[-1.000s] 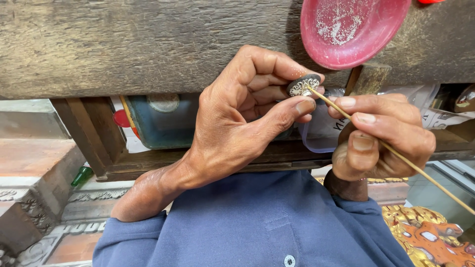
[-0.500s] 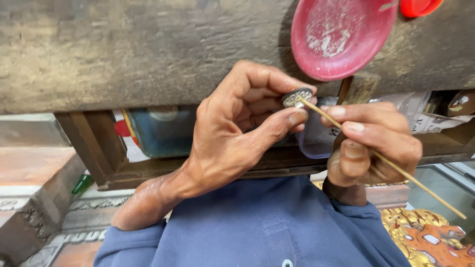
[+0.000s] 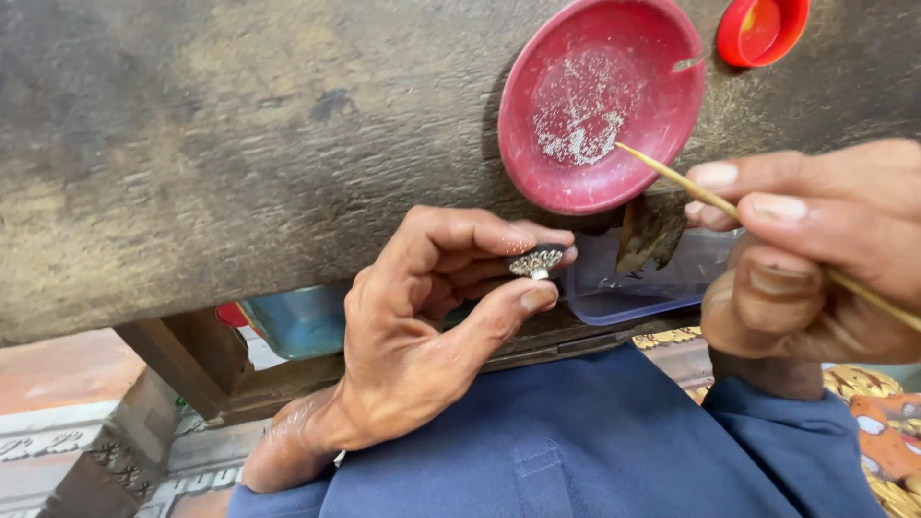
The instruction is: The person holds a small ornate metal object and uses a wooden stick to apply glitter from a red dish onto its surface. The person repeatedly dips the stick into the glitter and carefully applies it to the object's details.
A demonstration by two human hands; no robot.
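My left hand (image 3: 422,326) pinches a small oval silver-studded ornament (image 3: 535,260) between thumb and fingertips, just below the worn wooden bench top (image 3: 240,144). My right hand (image 3: 815,264) grips a thin wooden stick (image 3: 672,177) like a pen. The stick's tip reaches into a red shallow dish (image 3: 600,105) that holds a scatter of tiny pale grains. The stick is apart from the ornament.
A small red cap (image 3: 763,29) sits beyond the dish at the top right. A clear plastic box (image 3: 633,283) and a blue container (image 3: 297,321) rest on a shelf under the bench. Blue cloth (image 3: 576,451) covers my lap; gold ornamented pieces (image 3: 883,432) lie at lower right.
The stick's tip has left the ornament and moved up into the red dish. My right hand shifted right. My left hand still holds the ornament.
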